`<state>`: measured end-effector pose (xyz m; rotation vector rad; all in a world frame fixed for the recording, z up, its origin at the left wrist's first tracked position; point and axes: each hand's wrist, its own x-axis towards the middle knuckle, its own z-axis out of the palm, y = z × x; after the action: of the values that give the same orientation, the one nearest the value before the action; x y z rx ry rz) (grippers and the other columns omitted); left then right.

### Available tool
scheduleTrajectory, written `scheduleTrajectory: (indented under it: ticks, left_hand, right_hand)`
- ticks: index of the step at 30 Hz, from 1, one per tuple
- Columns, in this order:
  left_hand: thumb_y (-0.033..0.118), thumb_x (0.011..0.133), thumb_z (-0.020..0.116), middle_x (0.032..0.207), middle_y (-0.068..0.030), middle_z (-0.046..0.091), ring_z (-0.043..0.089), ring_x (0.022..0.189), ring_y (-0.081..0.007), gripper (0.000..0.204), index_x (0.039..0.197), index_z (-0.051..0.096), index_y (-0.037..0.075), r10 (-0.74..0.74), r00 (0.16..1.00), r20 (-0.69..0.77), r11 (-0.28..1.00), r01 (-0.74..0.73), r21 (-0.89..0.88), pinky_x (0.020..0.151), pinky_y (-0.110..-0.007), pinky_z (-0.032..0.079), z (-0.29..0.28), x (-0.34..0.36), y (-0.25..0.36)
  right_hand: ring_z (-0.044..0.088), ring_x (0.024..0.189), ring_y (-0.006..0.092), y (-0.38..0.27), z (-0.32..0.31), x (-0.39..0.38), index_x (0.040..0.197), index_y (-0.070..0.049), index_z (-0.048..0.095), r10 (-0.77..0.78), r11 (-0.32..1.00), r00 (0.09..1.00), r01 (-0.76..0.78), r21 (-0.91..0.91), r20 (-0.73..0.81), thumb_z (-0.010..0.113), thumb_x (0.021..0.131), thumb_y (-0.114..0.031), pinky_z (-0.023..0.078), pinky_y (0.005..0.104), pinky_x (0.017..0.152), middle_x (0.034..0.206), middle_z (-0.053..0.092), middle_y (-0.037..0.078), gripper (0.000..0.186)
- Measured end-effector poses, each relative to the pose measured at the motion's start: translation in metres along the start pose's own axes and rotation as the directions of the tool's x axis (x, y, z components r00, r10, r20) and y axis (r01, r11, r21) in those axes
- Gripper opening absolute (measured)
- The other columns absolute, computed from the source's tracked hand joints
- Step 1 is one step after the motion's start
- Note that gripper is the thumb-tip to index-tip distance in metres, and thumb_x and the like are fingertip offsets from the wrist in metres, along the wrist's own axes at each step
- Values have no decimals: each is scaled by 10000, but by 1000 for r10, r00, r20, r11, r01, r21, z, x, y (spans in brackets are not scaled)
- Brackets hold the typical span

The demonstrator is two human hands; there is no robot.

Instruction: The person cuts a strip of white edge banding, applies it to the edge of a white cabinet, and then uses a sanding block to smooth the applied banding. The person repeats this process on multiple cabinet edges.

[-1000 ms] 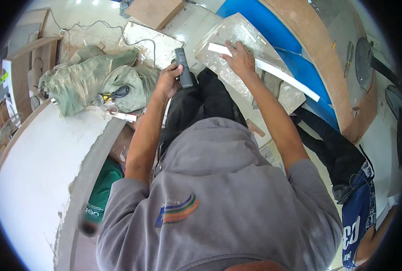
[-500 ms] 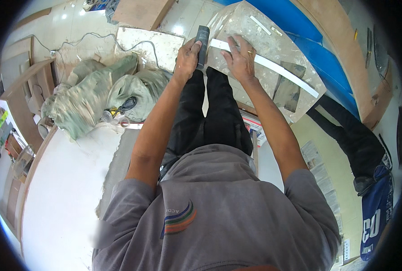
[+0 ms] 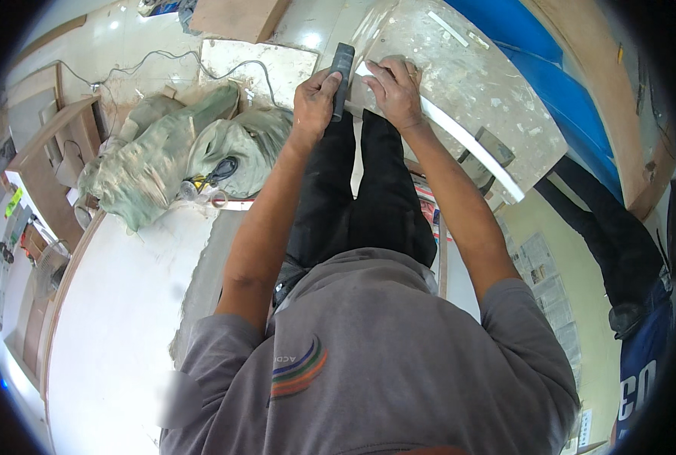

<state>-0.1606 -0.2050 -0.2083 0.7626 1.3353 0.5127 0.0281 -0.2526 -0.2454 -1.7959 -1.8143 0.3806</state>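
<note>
The left hand (image 3: 315, 102) is clamped around a dark block (image 3: 344, 64), which it holds upright just beside the near end of a long white strip (image 3: 463, 136). The right hand (image 3: 396, 92) is closed on the strip close to that end, the fingers bent over it and the thumb at its side. From there the strip runs slantwise across a pale, stained board (image 3: 505, 95), reaching its lower right edge. White specks and smears cover the board; a short white stick (image 3: 448, 29) lies near its top, and a dark flat piece (image 3: 497, 148) sits partly beneath the strip.

Beyond the board a blue sheet (image 3: 573, 98) stretches along, bordered by a brown curved panel (image 3: 600, 91). A glossy tiled floor (image 3: 315, 23) shows at the top, with a brown board (image 3: 239, 15) and a dirty white slab (image 3: 266, 61). A grey cord (image 3: 179, 54) snakes over floor and slab. To the left are dusty green cloth bundles (image 3: 141, 163), with a black coiled cable (image 3: 223, 169) on one of them, and a wooden shelf (image 3: 57, 155). A large white panel (image 3: 118, 296) with a rough grey border fills the lower left. At the right, newspaper sheets (image 3: 543, 280) lie near another person in dark trousers (image 3: 619, 258).
</note>
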Motion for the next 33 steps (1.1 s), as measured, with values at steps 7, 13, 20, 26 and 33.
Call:
scheduleTrajectory:
  ticks: [7, 13, 20, 26, 33]
  left_hand:
    - [271, 1045, 647, 811, 30, 639, 523, 715, -68, 327, 1139, 765, -19, -27, 1000, 2, 994, 27, 109, 657, -257, 442, 1, 0, 6]
    - [280, 1041, 656, 805, 25, 646, 533, 736, -74, 316, 1085, 768, -13, -6, 1000, 22, 977, 2, 212, 689, -263, 457, -2, 1, 10]
    - [254, 1046, 646, 804, 20, 651, 537, 732, -71, 301, 1066, 759, -25, 2, 997, 79, 969, -21, 244, 686, -255, 460, -10, 6, 12]
    - [238, 1051, 622, 785, 31, 616, 508, 718, -67, 300, 1042, 750, -33, 11, 995, 96, 968, -34, 248, 659, -255, 434, -7, 3, 7]
    - [247, 1053, 605, 769, 30, 597, 489, 710, -67, 319, 1035, 741, -41, 114, 981, 156, 965, -147, 218, 645, -256, 420, 11, 23, 21]
  right_hand:
    - [607, 1005, 241, 5, -3, 3, 1176, -172, 790, -64, 997, 998, 63, 43, 25, 842, 812, -167, 410, 414, 901, 1061, 651, 3, 368]
    - [617, 994, 230, 11, -5, -2, 1139, -161, 797, -98, 993, 995, 97, 70, 23, 840, 801, -147, 413, 411, 896, 1052, 655, 10, 341]
    - [623, 1049, 208, 19, 1, -3, 1115, -182, 785, -151, 987, 987, 147, 63, 56, 791, 821, -162, 414, 412, 915, 1051, 660, -24, 295]
    - [618, 1087, 211, 17, 2, -6, 1133, -169, 787, -155, 988, 985, 156, -2, 76, 773, 813, -129, 440, 414, 948, 1107, 672, -14, 323]
    - [613, 1141, 215, 17, 2, -9, 1152, -150, 786, -164, 986, 985, 164, 5, 60, 763, 806, -110, 445, 415, 990, 1136, 677, -5, 349]
